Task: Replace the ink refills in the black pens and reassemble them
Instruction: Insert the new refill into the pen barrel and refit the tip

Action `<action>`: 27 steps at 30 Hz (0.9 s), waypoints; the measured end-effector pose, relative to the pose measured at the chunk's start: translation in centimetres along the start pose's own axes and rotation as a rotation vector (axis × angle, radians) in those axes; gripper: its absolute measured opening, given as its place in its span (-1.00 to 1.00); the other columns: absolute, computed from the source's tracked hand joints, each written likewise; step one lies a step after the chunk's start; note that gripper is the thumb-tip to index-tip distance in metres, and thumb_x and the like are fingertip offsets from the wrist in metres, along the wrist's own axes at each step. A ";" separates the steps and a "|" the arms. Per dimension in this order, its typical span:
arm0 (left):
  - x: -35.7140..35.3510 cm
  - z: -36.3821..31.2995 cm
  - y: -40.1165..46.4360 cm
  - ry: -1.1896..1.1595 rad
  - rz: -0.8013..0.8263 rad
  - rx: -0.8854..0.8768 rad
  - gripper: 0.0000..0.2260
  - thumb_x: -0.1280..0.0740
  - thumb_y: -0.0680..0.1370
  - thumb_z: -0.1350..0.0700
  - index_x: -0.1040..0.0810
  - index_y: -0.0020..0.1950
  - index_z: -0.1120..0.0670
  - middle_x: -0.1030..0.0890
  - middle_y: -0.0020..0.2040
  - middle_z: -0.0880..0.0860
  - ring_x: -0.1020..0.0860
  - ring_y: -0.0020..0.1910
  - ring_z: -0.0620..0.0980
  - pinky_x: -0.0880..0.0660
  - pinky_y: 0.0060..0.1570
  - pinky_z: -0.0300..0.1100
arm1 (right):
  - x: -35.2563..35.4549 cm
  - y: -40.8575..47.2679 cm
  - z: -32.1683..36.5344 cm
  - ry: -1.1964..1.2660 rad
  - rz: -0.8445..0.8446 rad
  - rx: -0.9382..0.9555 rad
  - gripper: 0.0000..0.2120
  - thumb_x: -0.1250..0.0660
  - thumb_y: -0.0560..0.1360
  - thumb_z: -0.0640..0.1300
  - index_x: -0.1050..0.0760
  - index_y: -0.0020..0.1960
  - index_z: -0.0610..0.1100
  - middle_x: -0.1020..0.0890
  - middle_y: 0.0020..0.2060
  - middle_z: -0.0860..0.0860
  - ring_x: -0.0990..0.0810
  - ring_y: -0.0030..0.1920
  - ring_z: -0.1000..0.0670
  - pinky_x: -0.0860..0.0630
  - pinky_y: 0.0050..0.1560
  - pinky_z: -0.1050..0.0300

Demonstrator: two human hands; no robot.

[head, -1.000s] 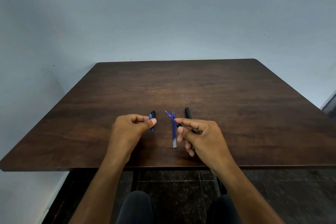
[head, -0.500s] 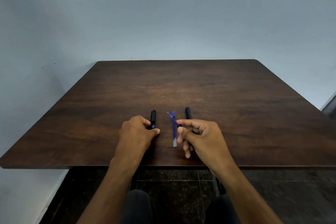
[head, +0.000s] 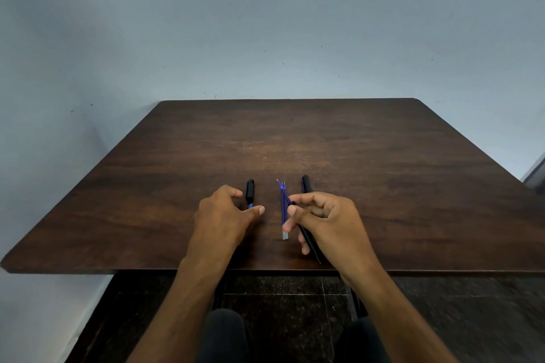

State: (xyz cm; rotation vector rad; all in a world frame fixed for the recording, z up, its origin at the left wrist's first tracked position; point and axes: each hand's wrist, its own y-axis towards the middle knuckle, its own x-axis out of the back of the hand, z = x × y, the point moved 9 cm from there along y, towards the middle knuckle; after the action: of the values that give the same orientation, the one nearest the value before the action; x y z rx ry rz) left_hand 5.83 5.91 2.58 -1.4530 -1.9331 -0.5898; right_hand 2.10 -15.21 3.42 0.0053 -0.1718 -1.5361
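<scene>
My right hand [head: 330, 221] is shut on a thin black pen barrel [head: 309, 242] that slants down towards the table's near edge. A blue refill [head: 282, 190] sticks out of the barrel past my fingertips, pointing up and left. Under it, loose blue refills [head: 284, 222] lie side by side on the table, their clear ends towards me. My left hand [head: 225, 215] rests on the table with thumb and fingers apart. Between them lies a black pen part with a blue end [head: 250, 190]. Another black pen [head: 305, 183] lies just beyond my right hand.
The dark wooden table [head: 383, 186] stands against a grey-blue wall. Its near edge [head: 118, 270] runs just below my wrists, with a dark tiled floor and my knees beneath.
My left hand has lowered the black and blue pen part onto the table and opened its fingers around it. My right hand keeps its grip on the barrel and refill.
</scene>
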 end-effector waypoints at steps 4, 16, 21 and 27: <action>0.8 -1.5 -0.9 -0.067 -0.069 -0.133 -0.57 -0.53 0.46 -0.11 -0.56 0.27 -0.05 -0.61 -0.18 -0.09 -0.58 -0.18 -0.19 -0.45 -0.22 -0.29 | 0.1 0.5 0.2 -0.071 -0.015 0.005 -0.88 -0.41 0.58 -0.08 -0.56 0.12 -0.02 -0.78 -0.24 0.04 -0.69 -0.30 0.07 -0.60 -0.18 0.14; -0.5 -6.1 -4.1 -0.352 0.079 -0.438 -0.85 -0.52 0.50 0.07 -0.70 0.07 -0.04 -0.72 -0.14 -0.12 -0.67 -0.13 -0.28 -0.54 -0.14 -0.44 | 1.0 1.8 -0.8 0.216 -0.161 -0.111 -0.86 -0.46 0.55 -0.19 -0.55 0.06 -0.19 -0.71 -0.32 -0.22 -0.57 -0.42 -0.16 -0.55 -0.41 0.01; -1.1 -7.0 -4.6 -0.290 0.091 -0.482 -0.72 -0.60 0.41 0.09 -0.68 0.09 -0.03 -0.66 -0.15 -0.17 -0.59 -0.09 -0.36 -0.48 -0.16 -0.52 | 1.5 2.0 -1.2 0.255 -0.217 -0.117 -0.87 -0.45 0.55 -0.19 -0.55 0.05 -0.21 -0.76 -0.25 -0.16 -0.63 -0.42 -0.09 -0.57 -0.44 0.05; -0.9 -7.3 -4.8 -0.226 0.003 -0.531 -0.80 -0.58 0.43 0.11 -0.72 0.04 0.00 -0.66 -0.20 -0.15 -0.59 -0.09 -0.29 -0.47 -0.16 -0.52 | 1.8 1.8 -0.8 0.289 -0.202 -0.096 -0.86 -0.47 0.53 -0.18 -0.60 0.01 -0.25 -0.73 -0.32 -0.18 -0.68 -0.36 -0.11 -0.57 -0.46 0.08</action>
State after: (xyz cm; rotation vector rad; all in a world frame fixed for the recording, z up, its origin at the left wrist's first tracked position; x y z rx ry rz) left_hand 3.07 -1.09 7.14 -1.9129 -2.0371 -1.0339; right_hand 4.03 -17.01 3.05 0.1719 0.1361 -1.7236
